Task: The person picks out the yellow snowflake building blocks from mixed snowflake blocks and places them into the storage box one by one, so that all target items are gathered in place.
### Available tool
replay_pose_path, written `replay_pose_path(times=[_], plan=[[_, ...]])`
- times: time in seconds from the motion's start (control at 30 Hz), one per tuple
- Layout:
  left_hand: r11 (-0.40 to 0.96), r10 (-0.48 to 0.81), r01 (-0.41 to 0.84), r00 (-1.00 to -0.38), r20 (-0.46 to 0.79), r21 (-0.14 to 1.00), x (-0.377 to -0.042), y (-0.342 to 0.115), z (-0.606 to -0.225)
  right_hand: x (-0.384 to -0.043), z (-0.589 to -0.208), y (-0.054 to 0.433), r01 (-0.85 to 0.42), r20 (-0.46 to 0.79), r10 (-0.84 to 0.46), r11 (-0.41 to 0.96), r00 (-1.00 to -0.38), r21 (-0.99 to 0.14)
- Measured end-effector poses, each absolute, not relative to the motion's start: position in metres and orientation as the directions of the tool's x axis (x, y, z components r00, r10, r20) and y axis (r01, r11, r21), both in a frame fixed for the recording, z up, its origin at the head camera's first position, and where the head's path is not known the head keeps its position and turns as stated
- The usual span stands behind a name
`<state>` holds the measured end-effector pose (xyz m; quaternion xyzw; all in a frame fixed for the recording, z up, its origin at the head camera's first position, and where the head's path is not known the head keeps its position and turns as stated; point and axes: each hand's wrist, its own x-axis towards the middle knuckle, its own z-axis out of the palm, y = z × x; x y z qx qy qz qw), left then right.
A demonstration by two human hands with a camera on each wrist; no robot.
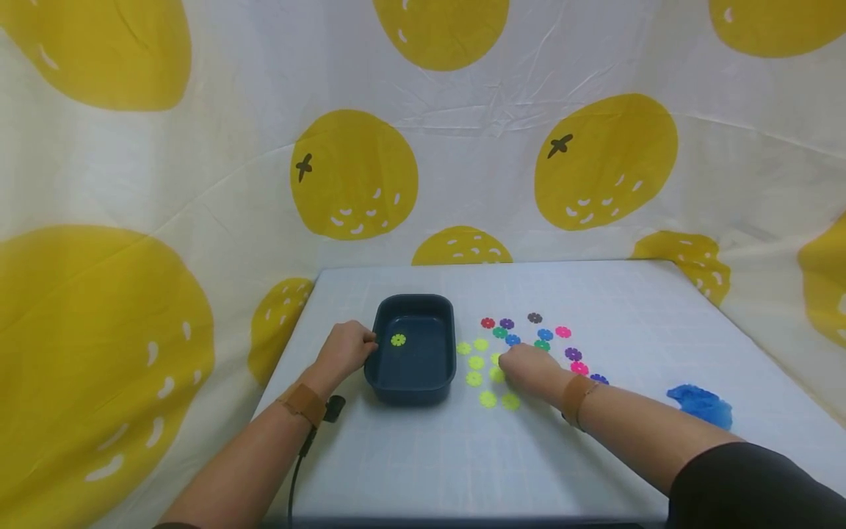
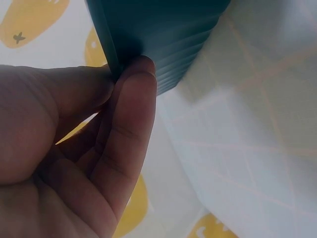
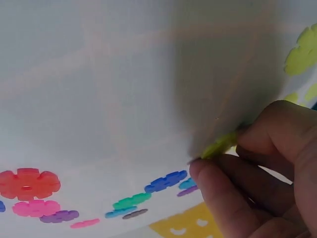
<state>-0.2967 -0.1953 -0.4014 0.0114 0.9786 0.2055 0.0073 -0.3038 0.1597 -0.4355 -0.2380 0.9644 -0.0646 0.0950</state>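
My left hand (image 1: 349, 345) pinches the left rim of a dark blue-grey plastic bin (image 1: 413, 395), thumb on one side of the wall and fingers on the other, as the left wrist view shows. One yellow-green flower-shaped plastic disc (image 1: 398, 340) lies inside the bin. To the right, my right hand (image 1: 532, 369) is low over the table among the loose discs. In the right wrist view it pinches a yellow-green flower disc (image 3: 221, 145) between thumb and fingertips, the disc partly hidden by them. Several more yellow-green discs (image 1: 476, 363) lie flat between the bin and this hand.
Flower discs in other colours, such as red (image 1: 487, 322), pink (image 1: 579, 368) and purple (image 1: 573, 354), lie behind and right of my right hand. A crumpled blue thing (image 1: 702, 405) sits at the table's right. A black cable (image 1: 294, 477) runs by my left wrist.
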Motion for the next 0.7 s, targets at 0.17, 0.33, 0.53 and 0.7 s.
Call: replay_pose_path(times=[0.17, 0.33, 0.53, 0.7], plan=[[0.918, 0.031, 0.026, -1.0, -0.005, 0.395, -0.2967, -0.195, -0.3999, -0.3055, -0.4335, 0.1616, -0.459, -0.157, -0.478, 0.877, -0.864, -0.145], [0.918, 0.034, 0.033, -0.999, 0.003, 0.396, -0.296, -0.1953, -0.3984, -0.3069, -0.4335, 0.1609, -0.449, -0.169, -0.47, 0.881, -0.866, -0.15], [0.918, 0.045, 0.044, -0.999, 0.006, 0.395, -0.2945, -0.1958, -0.3981, -0.3055, -0.4362, 0.1585, -0.453, -0.16, -0.475, 0.878, -0.866, -0.157], [0.92, 0.048, 0.047, -0.999, 0.007, 0.389, -0.2944, -0.1952, -0.399, -0.3043, -0.4356, 0.1593, -0.479, -0.129, -0.492, 0.87, -0.861, -0.118]])
